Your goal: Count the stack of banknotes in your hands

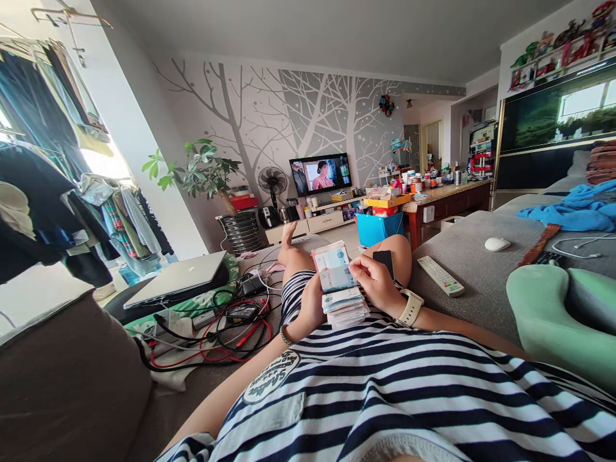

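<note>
left hand fingers wrapped under banknote stack, over lap | right hand fingers pinching top notes; phone behind it | remote on sofa

Both forearms are brought together over the lap, elbows bent. The left hand is turned palm inward, its fingers curled and mostly hidden, so its grip cannot be judged fully. The right hand is held a little higher, with fingers bent and the thumb pressed forward. One bare leg is stretched ahead; the other knee is raised.
</note>
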`<action>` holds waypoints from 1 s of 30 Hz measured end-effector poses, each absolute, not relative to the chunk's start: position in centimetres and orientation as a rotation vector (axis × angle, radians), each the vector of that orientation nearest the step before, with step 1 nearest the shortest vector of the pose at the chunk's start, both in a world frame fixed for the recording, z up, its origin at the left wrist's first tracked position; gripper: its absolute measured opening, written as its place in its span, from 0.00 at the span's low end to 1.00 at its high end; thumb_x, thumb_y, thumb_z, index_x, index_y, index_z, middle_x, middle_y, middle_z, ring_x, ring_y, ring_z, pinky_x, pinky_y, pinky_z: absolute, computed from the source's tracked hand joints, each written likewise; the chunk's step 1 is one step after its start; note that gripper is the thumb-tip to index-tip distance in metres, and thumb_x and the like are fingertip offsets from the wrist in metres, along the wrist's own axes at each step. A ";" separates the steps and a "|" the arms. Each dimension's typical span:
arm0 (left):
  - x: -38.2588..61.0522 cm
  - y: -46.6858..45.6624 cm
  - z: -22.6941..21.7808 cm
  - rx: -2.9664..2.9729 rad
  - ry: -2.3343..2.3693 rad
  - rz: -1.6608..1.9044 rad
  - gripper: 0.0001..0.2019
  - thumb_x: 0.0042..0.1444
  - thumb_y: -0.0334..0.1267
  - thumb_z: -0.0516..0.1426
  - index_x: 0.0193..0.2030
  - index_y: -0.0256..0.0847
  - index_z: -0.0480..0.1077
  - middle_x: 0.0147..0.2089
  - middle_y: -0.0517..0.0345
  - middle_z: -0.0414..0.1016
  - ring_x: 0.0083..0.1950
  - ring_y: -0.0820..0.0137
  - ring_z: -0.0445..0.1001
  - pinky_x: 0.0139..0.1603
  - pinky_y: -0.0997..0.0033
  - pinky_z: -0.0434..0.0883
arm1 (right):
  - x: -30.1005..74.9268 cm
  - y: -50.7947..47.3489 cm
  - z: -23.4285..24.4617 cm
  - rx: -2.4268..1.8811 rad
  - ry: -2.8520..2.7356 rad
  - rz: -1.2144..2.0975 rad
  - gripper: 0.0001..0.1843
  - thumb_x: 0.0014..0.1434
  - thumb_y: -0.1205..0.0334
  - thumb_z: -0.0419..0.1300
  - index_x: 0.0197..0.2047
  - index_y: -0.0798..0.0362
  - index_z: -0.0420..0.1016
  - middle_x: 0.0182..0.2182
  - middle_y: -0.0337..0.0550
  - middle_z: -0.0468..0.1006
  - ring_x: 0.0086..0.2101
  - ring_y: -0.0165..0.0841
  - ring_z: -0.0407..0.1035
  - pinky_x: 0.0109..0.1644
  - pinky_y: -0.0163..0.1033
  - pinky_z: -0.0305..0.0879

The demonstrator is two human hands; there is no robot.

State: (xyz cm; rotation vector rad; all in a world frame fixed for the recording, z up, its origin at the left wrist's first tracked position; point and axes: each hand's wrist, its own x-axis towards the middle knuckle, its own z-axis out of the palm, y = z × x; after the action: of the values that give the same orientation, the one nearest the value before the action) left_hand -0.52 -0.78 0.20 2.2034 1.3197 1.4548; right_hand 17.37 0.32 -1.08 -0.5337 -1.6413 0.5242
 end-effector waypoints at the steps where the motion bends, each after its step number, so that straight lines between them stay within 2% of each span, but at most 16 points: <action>1: -0.5 -0.8 0.2 2.209 1.320 1.455 0.08 0.50 0.37 0.53 0.33 0.39 0.73 0.36 0.53 0.81 0.40 0.64 0.73 0.46 0.65 0.70 | 17.4 0.4 -1.1 -0.536 -1.643 0.522 0.16 0.67 0.49 0.55 0.35 0.53 0.70 0.25 0.37 0.71 0.28 0.31 0.65 0.32 0.35 0.59; 11: -0.7 -0.5 0.1 2.184 1.334 1.464 0.10 0.57 0.39 0.51 0.32 0.40 0.71 0.37 0.50 0.81 0.40 0.64 0.74 0.47 0.63 0.71 | 17.3 0.1 -1.0 -0.548 -1.652 0.527 0.15 0.66 0.50 0.55 0.36 0.53 0.71 0.28 0.39 0.73 0.30 0.32 0.68 0.33 0.35 0.61; 15: -0.7 -0.4 0.0 2.168 1.389 1.431 0.09 0.57 0.37 0.50 0.32 0.39 0.70 0.38 0.48 0.81 0.40 0.64 0.74 0.47 0.62 0.72 | 17.3 0.1 -0.9 -0.550 -1.652 0.529 0.15 0.66 0.49 0.55 0.36 0.53 0.71 0.28 0.39 0.74 0.31 0.33 0.69 0.35 0.36 0.62; 18: -0.8 -0.4 -0.1 2.167 1.398 1.417 0.07 0.54 0.35 0.52 0.36 0.38 0.71 0.43 0.46 0.81 0.44 0.62 0.76 0.51 0.61 0.72 | 17.3 0.1 -0.9 -0.542 -1.653 0.530 0.15 0.66 0.51 0.55 0.36 0.53 0.71 0.29 0.40 0.75 0.31 0.33 0.69 0.35 0.36 0.62; 21: -1.0 -0.4 -0.2 2.175 1.383 1.435 0.08 0.51 0.32 0.55 0.38 0.40 0.71 0.44 0.48 0.81 0.46 0.62 0.76 0.53 0.60 0.72 | 17.2 0.0 -0.9 -0.536 -1.651 0.533 0.14 0.66 0.51 0.55 0.36 0.54 0.71 0.29 0.41 0.75 0.31 0.33 0.69 0.36 0.36 0.62; 30: -0.8 -0.5 0.1 2.130 1.384 1.436 0.06 0.54 0.33 0.53 0.36 0.41 0.71 0.41 0.51 0.81 0.45 0.62 0.76 0.52 0.61 0.72 | 17.2 0.1 -0.9 -0.545 -1.648 0.527 0.15 0.66 0.49 0.55 0.36 0.53 0.71 0.29 0.40 0.75 0.31 0.33 0.69 0.35 0.36 0.63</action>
State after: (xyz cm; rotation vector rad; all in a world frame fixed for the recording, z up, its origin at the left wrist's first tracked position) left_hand -0.77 -0.50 0.07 2.1304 1.3842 1.4364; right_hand 17.20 0.10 -0.94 -0.5450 -1.6481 0.5274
